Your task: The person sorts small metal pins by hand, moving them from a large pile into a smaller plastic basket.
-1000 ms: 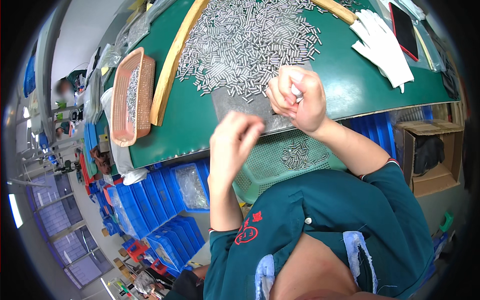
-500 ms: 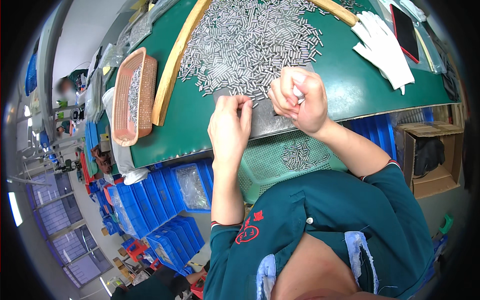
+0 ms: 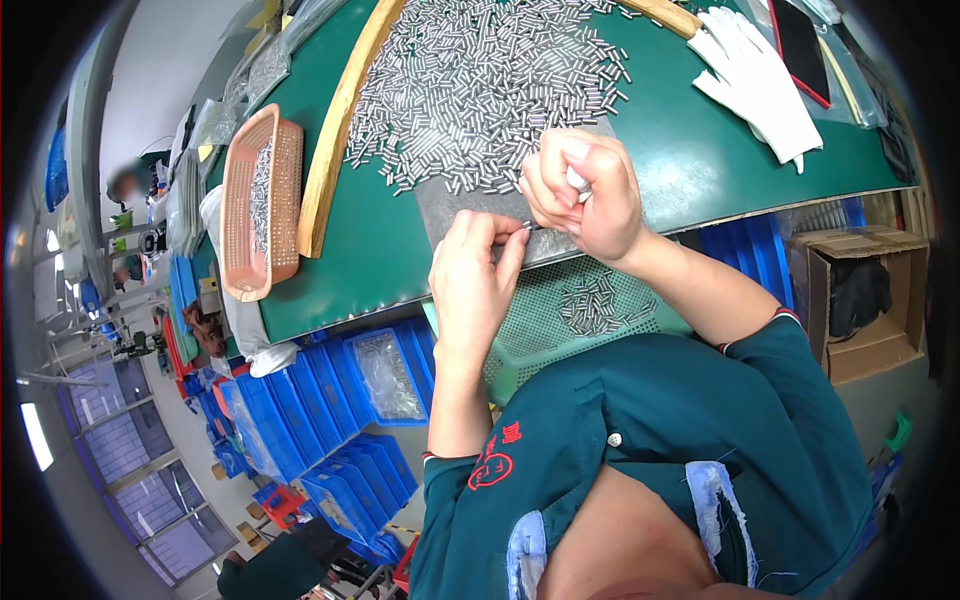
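My left hand [image 3: 474, 268] pinches a small metal pin [image 3: 527, 226] between thumb and forefinger, above the grey plate [image 3: 440, 210] at the table's near edge. Close on its right, my right hand [image 3: 588, 196] is wrapped round a white handle-like thing [image 3: 577, 181]; only its end shows between the fingers, so its kind is unclear. Just beyond both hands spreads a large heap of short shiny metal pins [image 3: 490, 95]. Under the table edge, a green perforated basket [image 3: 520, 325] holds a smaller pile of pins [image 3: 594, 305].
Wooden strips [image 3: 340, 130] border the heap. At left stands an orange basket [image 3: 286, 205] with more pins. A white glove [image 3: 755, 85] and a red-edged phone [image 3: 800, 50] lie at right. Blue bins [image 3: 300, 405] and a cardboard box [image 3: 870, 350] sit below table level.
My left hand has drawn back from the heap's edge and moved right, now with a pin in its fingertips beside my right hand. The right hand has shifted slightly left, still closed.
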`<state>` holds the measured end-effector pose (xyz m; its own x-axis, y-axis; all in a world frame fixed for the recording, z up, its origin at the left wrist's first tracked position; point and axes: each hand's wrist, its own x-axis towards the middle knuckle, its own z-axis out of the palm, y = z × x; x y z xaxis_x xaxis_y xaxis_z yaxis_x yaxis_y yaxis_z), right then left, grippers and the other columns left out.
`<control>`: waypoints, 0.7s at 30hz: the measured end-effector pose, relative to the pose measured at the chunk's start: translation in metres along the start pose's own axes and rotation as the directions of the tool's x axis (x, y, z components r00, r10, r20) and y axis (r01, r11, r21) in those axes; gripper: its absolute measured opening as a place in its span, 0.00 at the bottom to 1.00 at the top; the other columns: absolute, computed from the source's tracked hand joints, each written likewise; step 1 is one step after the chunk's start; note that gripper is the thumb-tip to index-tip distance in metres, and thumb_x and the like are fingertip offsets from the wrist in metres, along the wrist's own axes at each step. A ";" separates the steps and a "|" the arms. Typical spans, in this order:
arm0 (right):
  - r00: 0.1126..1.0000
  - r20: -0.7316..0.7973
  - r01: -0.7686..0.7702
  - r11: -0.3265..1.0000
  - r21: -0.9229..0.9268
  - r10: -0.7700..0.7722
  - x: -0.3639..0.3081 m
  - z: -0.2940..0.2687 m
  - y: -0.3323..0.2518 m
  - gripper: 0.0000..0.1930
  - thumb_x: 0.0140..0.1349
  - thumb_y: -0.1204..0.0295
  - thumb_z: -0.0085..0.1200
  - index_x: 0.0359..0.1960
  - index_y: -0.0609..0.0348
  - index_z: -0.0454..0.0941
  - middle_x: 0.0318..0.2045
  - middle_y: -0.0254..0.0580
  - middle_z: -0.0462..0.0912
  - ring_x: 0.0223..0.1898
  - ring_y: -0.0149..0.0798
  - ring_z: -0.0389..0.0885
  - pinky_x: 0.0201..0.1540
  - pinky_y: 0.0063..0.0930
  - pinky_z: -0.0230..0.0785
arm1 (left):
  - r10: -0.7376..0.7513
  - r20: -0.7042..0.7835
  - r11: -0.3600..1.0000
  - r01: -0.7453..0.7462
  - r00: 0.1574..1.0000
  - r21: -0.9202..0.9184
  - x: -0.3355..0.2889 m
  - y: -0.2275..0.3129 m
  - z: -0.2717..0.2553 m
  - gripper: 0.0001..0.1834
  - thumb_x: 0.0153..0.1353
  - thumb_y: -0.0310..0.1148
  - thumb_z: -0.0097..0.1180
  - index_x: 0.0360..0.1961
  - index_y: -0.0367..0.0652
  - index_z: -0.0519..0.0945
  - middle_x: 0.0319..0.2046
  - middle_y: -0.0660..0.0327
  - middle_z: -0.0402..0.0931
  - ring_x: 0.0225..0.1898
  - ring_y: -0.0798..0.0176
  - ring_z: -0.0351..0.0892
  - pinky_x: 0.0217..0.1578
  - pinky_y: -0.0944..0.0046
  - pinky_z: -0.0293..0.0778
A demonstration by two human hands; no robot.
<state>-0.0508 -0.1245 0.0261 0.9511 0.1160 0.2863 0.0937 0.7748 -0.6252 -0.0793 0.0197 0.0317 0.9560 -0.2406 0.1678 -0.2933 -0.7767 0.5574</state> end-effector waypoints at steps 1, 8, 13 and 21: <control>1.000 -0.001 0.001 1.000 0.000 -0.001 0.000 0.000 0.000 0.15 0.57 0.68 0.33 0.13 0.59 0.58 0.10 0.31 0.60 0.10 0.21 0.52 0.12 0.16 0.46 | 0.001 0.001 1.000 -0.001 1.000 0.001 0.000 0.000 0.000 0.06 0.45 0.27 0.59 0.23 0.43 0.73 0.22 0.62 0.70 0.24 0.61 0.72 0.27 0.64 0.65; 0.999 0.046 0.009 0.997 0.075 -0.012 0.000 -0.004 0.001 0.16 0.57 0.68 0.33 0.13 0.59 0.58 0.10 0.32 0.60 0.10 0.21 0.52 0.12 0.16 0.45 | -0.008 0.002 1.000 0.009 1.000 -0.020 0.000 -0.001 0.000 0.06 0.45 0.27 0.60 0.23 0.42 0.73 0.21 0.62 0.69 0.23 0.61 0.71 0.26 0.63 0.65; 0.997 0.077 0.034 0.999 -0.005 -0.033 -0.001 0.000 0.003 0.16 0.58 0.68 0.33 0.13 0.59 0.59 0.11 0.31 0.61 0.12 0.21 0.54 0.14 0.17 0.47 | 0.015 -0.003 1.000 -0.015 1.000 -0.020 0.002 -0.002 0.000 0.07 0.45 0.27 0.60 0.22 0.41 0.72 0.20 0.62 0.69 0.23 0.60 0.71 0.26 0.63 0.66; 0.984 0.158 0.126 0.955 -0.270 -0.086 0.004 0.004 0.006 0.16 0.57 0.66 0.33 0.12 0.58 0.58 0.08 0.32 0.59 0.10 0.22 0.50 0.12 0.18 0.44 | 0.022 0.018 0.999 -0.023 1.000 0.043 0.003 0.003 -0.004 0.06 0.45 0.28 0.59 0.24 0.42 0.73 0.22 0.62 0.68 0.24 0.59 0.71 0.26 0.62 0.66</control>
<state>-0.0473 -0.1166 0.0260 0.8810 0.1461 0.4500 0.2892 0.5864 -0.7566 -0.0774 0.0187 0.0373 0.9490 -0.2680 0.1657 -0.3151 -0.7951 0.5181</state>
